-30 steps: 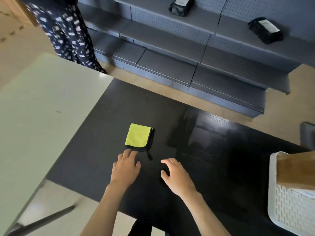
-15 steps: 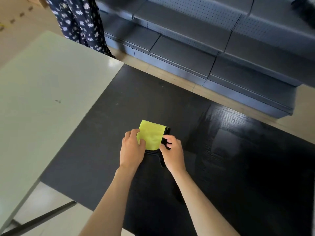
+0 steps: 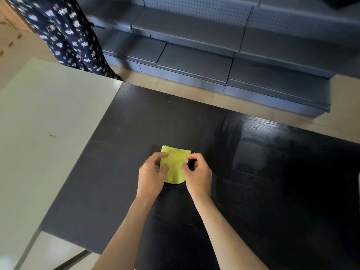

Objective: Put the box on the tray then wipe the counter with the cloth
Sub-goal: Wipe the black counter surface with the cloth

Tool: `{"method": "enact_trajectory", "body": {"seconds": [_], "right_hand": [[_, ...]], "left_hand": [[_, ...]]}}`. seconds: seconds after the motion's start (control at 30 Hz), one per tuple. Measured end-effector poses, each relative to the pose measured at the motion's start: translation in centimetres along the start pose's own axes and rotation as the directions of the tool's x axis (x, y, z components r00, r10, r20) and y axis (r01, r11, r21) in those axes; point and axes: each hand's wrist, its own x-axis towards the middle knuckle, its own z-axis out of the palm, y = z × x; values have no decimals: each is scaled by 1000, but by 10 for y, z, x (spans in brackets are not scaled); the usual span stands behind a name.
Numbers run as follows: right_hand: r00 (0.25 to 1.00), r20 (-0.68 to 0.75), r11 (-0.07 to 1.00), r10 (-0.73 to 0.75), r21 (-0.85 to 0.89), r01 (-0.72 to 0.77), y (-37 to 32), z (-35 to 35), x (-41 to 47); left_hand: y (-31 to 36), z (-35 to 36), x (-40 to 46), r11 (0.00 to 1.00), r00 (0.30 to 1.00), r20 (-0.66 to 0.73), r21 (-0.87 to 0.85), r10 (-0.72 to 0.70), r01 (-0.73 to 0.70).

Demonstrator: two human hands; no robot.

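Note:
A folded yellow-green cloth [image 3: 175, 164] with a black edge lies on the black counter [image 3: 253, 182], near its middle. My left hand [image 3: 152, 176] pinches the cloth's left side between thumb and fingers. My right hand [image 3: 196, 174] pinches its right side at the black edge. Both hands hide the cloth's lower corners. The box and the tray are out of view.
A pale cream table [image 3: 42, 143] butts against the counter's left side. Grey metal shelving [image 3: 214, 55] runs along the far side beyond a strip of wood floor. A person in a dark flowered garment [image 3: 68, 34] stands at the top left.
Both hands moved forward from the bare counter onto the cloth and closed on its two sides. The view shifted left, so the white tray and the box left the frame.

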Motion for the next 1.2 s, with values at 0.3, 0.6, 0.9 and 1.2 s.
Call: {"method": "enact_trajectory", "body": {"seconds": [0.3, 0.6, 0.9, 1.2], "right_hand": [[989, -147, 998, 34, -53, -42, 45, -134, -21], [943, -299, 944, 146, -243, -224, 116, -246, -52], [914, -392, 896, 109, -359, -260, 180, -319, -49], [937, -342, 796, -68, -584, -156, 229, -337, -47]], "left_hand": [[67, 90, -57, 988, 961, 231, -44, 153, -146], [108, 195, -103, 936, 828, 455, -39, 328, -350], [143, 276, -153, 938, 830, 456, -28, 320, -346], [162, 310, -167, 890, 768, 583, 160, 264, -427]]}}
